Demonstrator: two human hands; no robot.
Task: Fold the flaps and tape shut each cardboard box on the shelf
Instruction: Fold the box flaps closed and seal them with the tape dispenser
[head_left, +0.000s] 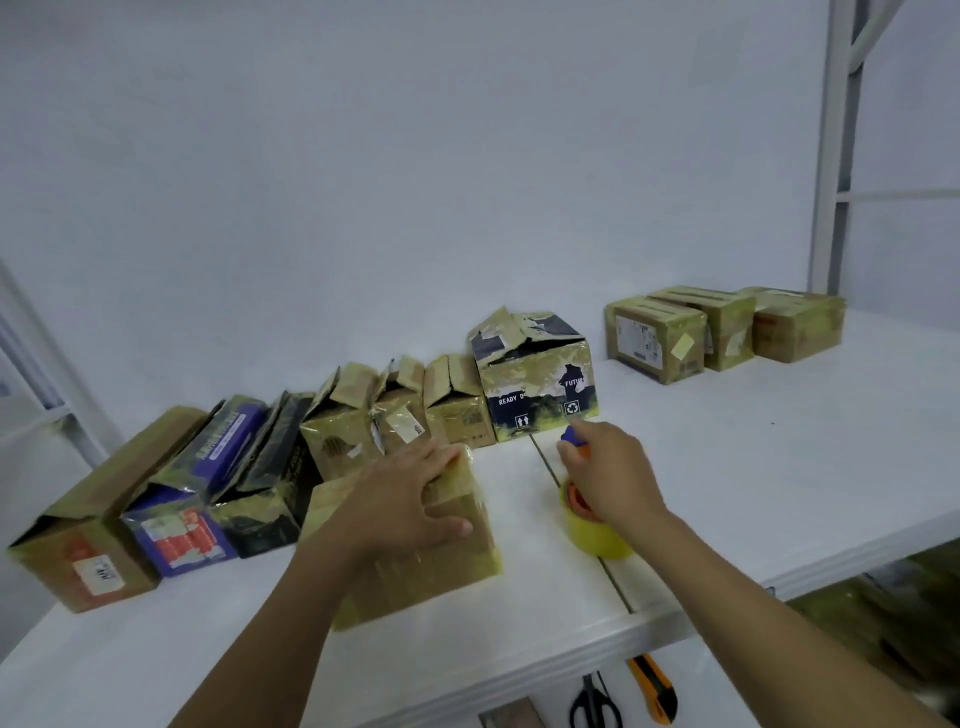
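A brown cardboard box (441, 561) with its flaps closed sits near the front of the white shelf (753, 467). My left hand (410, 493) lies flat on its top, fingers spread. Just right of it, my right hand (608, 473) grips the blue and orange handle of a tape dispenser (587, 512) that carries a yellow tape roll resting on the shelf. A row of several boxes with open flaps (363, 415) stands behind, ending at a blue and white printed box (537, 384).
Three taped boxes (722, 327) stand together at the back right by the shelf upright. On a lower level under the shelf edge lie black scissors (595, 701) and an orange utility knife (654, 688). A larger brown box (93, 525) is at the far left.
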